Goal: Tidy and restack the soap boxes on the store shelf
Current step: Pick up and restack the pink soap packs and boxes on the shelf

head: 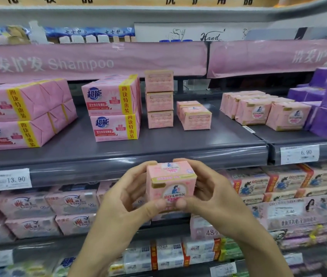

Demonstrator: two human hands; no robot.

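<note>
Pink cardboard soap box (171, 182), cuboid, with gold-edged flaps and a round printed emblem, held just in front of the grey shelf (118, 154) edge. Left hand (127, 198) and right hand (210, 196) clasp its opposite sides, fingers curled behind, thumbs meeting on the front face. On the shelf: a three-high stack of like boxes (159, 98), with a lower pair (195, 115) beside it.

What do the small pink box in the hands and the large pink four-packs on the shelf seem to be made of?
The small pink box looks like thin printed cardboard, matte: crisp edges, flat faces. The large pink four-packs seem paper-wrapped, slightly glossy: folded, creased ends show.
</note>
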